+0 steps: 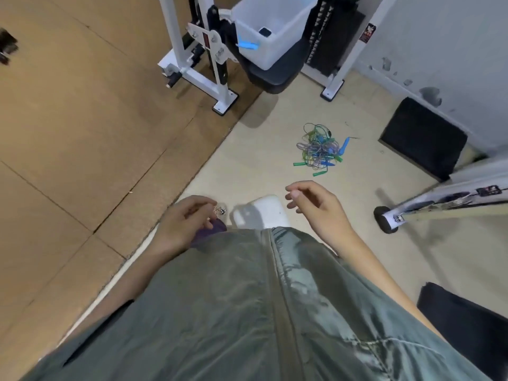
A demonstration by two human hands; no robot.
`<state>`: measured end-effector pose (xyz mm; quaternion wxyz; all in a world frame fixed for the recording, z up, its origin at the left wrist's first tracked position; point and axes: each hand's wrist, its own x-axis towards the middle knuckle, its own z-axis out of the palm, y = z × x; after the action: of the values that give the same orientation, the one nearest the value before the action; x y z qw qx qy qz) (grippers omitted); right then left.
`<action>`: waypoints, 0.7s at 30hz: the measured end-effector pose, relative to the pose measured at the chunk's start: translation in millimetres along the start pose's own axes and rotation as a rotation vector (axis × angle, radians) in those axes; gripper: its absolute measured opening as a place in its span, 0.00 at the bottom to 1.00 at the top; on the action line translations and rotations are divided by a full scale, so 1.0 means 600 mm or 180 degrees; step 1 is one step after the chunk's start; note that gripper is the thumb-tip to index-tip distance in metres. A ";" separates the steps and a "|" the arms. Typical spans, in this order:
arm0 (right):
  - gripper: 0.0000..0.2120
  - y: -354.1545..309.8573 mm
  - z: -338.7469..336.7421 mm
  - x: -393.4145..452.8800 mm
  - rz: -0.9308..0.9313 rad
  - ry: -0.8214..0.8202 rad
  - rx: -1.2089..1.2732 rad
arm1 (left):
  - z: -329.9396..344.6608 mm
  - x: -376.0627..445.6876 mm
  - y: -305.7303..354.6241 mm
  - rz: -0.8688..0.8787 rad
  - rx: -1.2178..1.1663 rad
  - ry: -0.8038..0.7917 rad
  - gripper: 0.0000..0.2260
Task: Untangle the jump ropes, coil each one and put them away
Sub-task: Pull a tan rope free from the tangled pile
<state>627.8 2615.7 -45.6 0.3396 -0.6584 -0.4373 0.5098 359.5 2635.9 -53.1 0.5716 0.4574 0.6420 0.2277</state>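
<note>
1. jump ropes (319, 147) lie tangled in a heap on the pale floor, well ahead of both hands.
2. left hand (184, 224) loosely curled, holding nothing.
3. right hand (316, 207) relaxed, holding nothing.
4. clear bin (286, 42) sits on the bench seat beyond.

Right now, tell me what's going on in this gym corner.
A person stands over a tangled pile of jump ropes lying on the pale floor, with green and blue handles sticking out of the knot. Neither hand has touched it yet: the left hand and the right hand both hang with loosely curled fingers, holding nothing. A clear plastic bin sits on the black seat of the weight machine beyond the pile. Untangling has not begun.
</note>
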 end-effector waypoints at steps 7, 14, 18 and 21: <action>0.05 -0.056 -0.027 0.143 0.0439 0.0432 0.0257 | -0.015 0.262 0.225 0.0399 0.0578 -0.0724 0.07; 0.06 -0.018 -0.158 0.226 0.0672 0.1066 0.0657 | 0.151 0.427 0.395 0.0857 0.0737 -0.1266 0.06; 0.05 0.025 -0.284 0.278 0.0715 0.1214 0.0915 | 0.298 0.485 0.459 0.0993 0.0835 -0.1393 0.06; 0.07 0.041 -0.403 0.323 0.0724 0.1122 0.0830 | 0.406 0.507 0.497 0.0863 0.0885 -0.1317 0.06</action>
<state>886.5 2784.5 -79.7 0.4332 -0.7328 -0.2248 0.4742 708.3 2980.0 -29.2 0.5866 0.6499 0.4697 0.1136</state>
